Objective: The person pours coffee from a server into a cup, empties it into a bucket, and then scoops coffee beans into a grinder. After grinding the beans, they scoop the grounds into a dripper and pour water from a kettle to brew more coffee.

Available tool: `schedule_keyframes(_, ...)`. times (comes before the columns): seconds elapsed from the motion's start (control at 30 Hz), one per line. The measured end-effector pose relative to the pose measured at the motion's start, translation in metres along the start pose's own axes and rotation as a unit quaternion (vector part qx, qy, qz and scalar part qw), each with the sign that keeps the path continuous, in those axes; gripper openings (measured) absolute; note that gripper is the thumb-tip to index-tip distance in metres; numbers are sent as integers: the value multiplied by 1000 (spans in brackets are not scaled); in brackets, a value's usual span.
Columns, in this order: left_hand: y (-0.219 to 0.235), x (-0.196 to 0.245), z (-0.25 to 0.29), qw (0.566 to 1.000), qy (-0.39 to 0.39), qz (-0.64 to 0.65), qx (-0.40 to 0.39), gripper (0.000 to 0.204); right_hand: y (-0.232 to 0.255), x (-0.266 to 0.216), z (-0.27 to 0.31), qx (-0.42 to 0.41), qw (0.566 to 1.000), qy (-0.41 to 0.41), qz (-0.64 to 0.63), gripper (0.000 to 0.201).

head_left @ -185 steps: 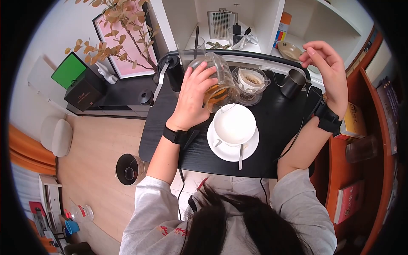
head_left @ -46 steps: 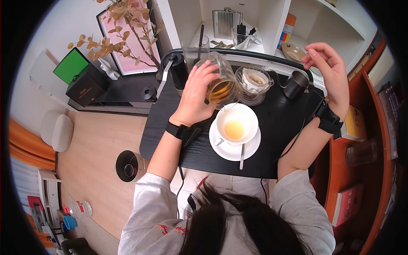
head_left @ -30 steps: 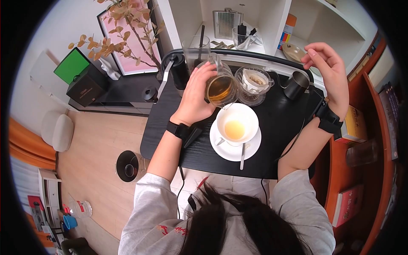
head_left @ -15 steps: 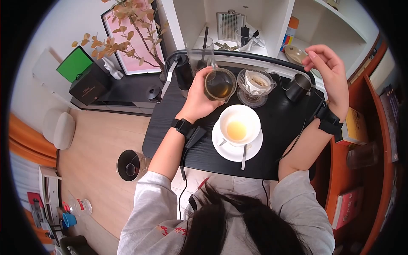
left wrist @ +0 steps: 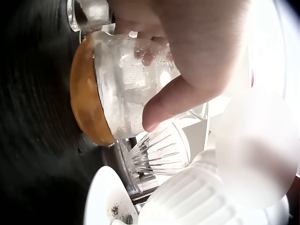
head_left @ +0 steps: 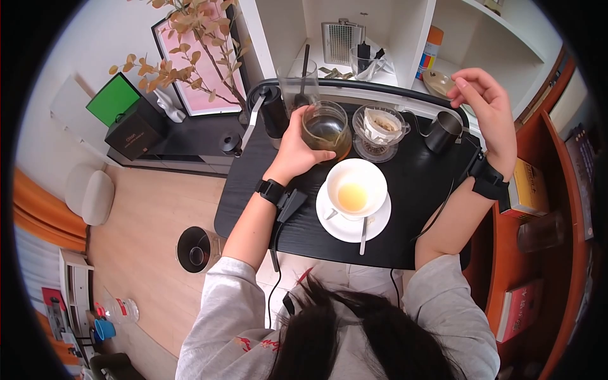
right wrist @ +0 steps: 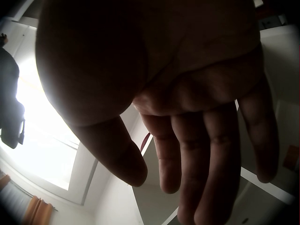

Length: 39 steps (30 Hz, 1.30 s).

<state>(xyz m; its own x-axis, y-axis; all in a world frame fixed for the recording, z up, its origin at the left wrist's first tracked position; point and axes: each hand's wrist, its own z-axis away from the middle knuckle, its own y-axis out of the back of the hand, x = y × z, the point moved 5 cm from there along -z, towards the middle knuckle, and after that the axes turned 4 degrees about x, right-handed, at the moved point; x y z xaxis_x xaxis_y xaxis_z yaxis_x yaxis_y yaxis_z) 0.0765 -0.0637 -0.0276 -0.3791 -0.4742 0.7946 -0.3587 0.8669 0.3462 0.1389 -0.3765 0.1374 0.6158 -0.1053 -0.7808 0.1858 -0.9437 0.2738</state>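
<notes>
My left hand (head_left: pixel 296 152) grips a clear glass coffee server (head_left: pixel 326 130), thumb and fingers round its sides. In the left wrist view the server (left wrist: pixel 126 89) holds amber liquid low down, with droplets on its walls, and its base is close to the black table (head_left: pixel 411 202). To its front right is a white cup (head_left: pixel 367 172) with some yellowish liquid inside. The cup stands on a white saucer (head_left: pixel 348 234) alongside a metal spoon (head_left: pixel 363 237). Raised at the right, my right hand (head_left: pixel 486 114) holds nothing; its fingers are relaxed in the right wrist view.
A glass dripper with a paper filter (head_left: pixel 382 128) stands right of the server. Further right is a steel pitcher (head_left: pixel 443 133). Behind the left hand stand a black hand grinder (head_left: pixel 273 117) and a tall glass (head_left: pixel 296 85). A black rail (head_left: pixel 373 84) runs along the table's back edge.
The server, earlier tipped over the cup, has turned upright and come down behind it, still in my left hand. Yellowish liquid has appeared in the cup. My right hand stays raised.
</notes>
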Motion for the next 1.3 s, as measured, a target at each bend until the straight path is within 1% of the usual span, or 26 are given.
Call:
schedule_keyframes(0.07,-1,-6,-1,1000,-2,17,-9,99,-1,-1,0,1,1000,-2,3,17)
schedule_keyframes(0.17,-3,-11,-1,997,29,62,-30,101,-3,-2,1,-1,1000,-12,3,17)
schedule_keyframes(0.27,-6,-23,-3,995,22,84,-40,103,-5,0,0,-2,1000,-18,-2,17)
schedule_keyframes(0.47,-7,-25,-3,992,21,114,-53,104,-8,-1,1,0,1000,-22,-4,16)
schedule_keyframes(0.67,-7,-28,-4,992,10,110,-62,103,-7,0,5,4,999,-37,18,15)
schedule_keyframes(0.77,-7,-29,-4,984,27,161,-69,98,-3,-2,10,15,999,-37,19,14)
schedule_keyframes(0.87,-4,-34,-5,963,36,257,-73,91,3,-7,17,46,999,-23,10,14)
schedule_keyframes(0.97,1,-34,-8,958,37,275,-77,88,6,-9,22,66,998,-1,10,13)
schedule_keyframes(1.07,3,-34,-9,949,54,304,-59,86,1,12,22,24,999,-20,-7,11)
schedule_keyframes(1.1,4,-33,-8,949,59,305,-51,84,-2,24,24,22,999,-39,-29,10)
schedule_keyframes(1.13,4,-32,-9,952,54,299,-46,81,-7,34,27,8,998,-64,-17,9)
schedule_keyframes(1.23,3,-29,-9,953,33,298,-35,78,-15,80,47,-32,988,-138,-54,10)
schedule_keyframes(1.27,3,-31,-9,954,39,296,-33,77,-17,91,54,-43,984,-159,-63,10)
schedule_keyframes(1.3,4,-29,-9,954,46,293,-30,76,-19,102,62,-25,982,-175,-70,10)
